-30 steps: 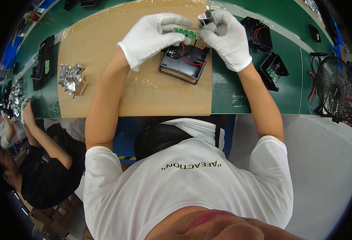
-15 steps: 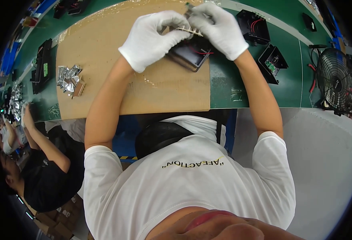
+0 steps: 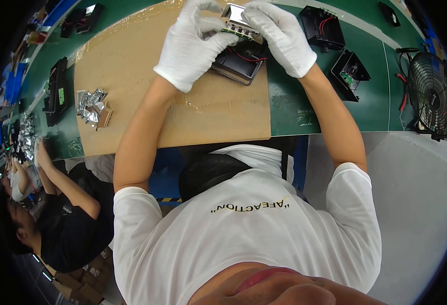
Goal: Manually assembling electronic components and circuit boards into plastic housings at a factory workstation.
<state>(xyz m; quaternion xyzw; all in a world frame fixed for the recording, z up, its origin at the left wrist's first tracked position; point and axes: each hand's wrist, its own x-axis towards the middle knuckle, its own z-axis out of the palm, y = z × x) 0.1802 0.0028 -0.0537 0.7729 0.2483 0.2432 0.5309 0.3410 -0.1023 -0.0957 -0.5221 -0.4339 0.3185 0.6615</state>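
Both my hands wear white gloves and meet at the far middle of the bench. Between them is a green circuit board (image 3: 240,33) with a silver, shiny rectangular module (image 3: 235,14) on its upper side and a row of pale connectors along its near edge. My left hand (image 3: 193,48) pinches the board's left end, thumb at the near corner, other fingers curled behind. My right hand (image 3: 279,33) is closed on the right end, fingers over the silver module. Just below lies an open black plastic housing (image 3: 238,63) with a thin red wire; the hands partly hide it.
A cardboard sheet (image 3: 183,117) covers the green bench. Silver foil packets (image 3: 92,107) lie on its left, beside a black housing (image 3: 57,91). Two open black housings (image 3: 322,29), (image 3: 350,76) stand right, before a black fan (image 3: 432,94). A co-worker (image 3: 71,218) sits left.
The board has tipped, so its silver module now faces up into view. My left fingers have opened somewhat around it, and the right hand has shifted along its end. The view has shifted slightly.
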